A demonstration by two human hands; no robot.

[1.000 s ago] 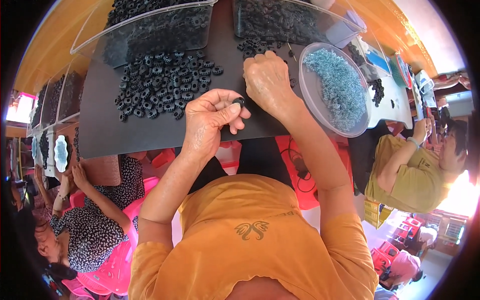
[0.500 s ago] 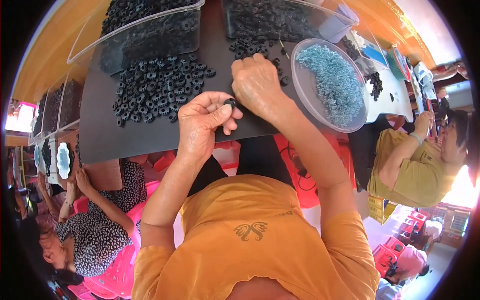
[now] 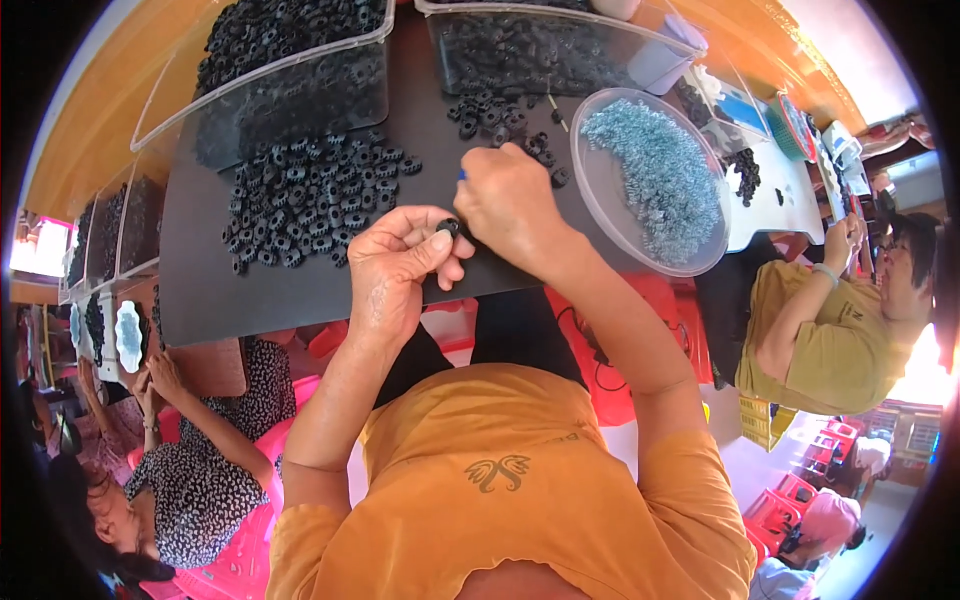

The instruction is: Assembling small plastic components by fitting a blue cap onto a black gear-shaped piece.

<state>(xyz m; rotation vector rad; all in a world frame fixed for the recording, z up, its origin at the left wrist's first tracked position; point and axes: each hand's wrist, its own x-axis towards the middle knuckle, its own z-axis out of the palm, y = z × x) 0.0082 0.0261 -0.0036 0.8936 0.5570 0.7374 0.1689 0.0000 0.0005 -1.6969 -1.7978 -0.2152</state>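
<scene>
My left hand [image 3: 395, 255] pinches a small round black plastic part [image 3: 449, 228] between thumb and fingers, above the near side of the dark table. Just right of it, my right hand [image 3: 508, 195] is closed, its back facing up. A bit of something blue [image 3: 461, 175] shows at that hand's left edge; the rest is hidden in the fingers. Beyond the right hand lies a small heap of loose black parts [image 3: 490, 117]. To the left spreads a larger pile of black toothed parts [image 3: 310, 195]. A round clear tray [image 3: 590, 185] at the right holds many small pale-blue springs [image 3: 665, 180].
Two clear bins, one at the back left [image 3: 290, 100] and one at the back centre [image 3: 530, 50], hold black parts. A thin stick [image 3: 557, 112] lies by the round tray. Other people sit at tables on the left [image 3: 200, 450] and the right [image 3: 840, 320].
My right hand has drawn back from beside the small heap toward my left hand, and a blue bit now shows at it. The left hand still holds the black part.
</scene>
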